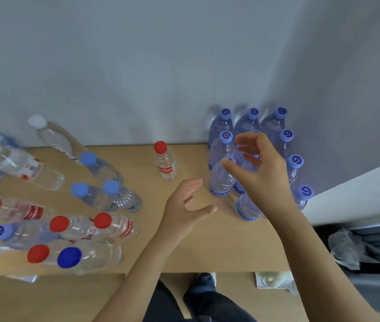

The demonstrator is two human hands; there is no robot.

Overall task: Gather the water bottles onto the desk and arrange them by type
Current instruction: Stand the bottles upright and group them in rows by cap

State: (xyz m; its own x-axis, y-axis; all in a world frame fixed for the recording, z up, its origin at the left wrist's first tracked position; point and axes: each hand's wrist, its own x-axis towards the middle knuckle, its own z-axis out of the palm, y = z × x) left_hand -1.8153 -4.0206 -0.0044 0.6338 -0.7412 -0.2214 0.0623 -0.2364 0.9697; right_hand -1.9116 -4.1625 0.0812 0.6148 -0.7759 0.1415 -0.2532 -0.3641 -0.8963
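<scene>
Both bare forearms are stretched forward from the lower edge of the view. The left hand is held low, palm turned inward, fingers straight and relaxed, thumb spread apart from them; nothing is gripped. The right hand is raised higher and further forward, wrist bent, fingers loosely curved and fanned, thumb extended to the left. Nothing is held there either.

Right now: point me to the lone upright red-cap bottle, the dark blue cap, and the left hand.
lone upright red-cap bottle (165, 162): head view, on its clear body above the red label.
dark blue cap (69, 257): head view, centre of the cap top.
left hand (185, 209): head view, on the palm.
</scene>
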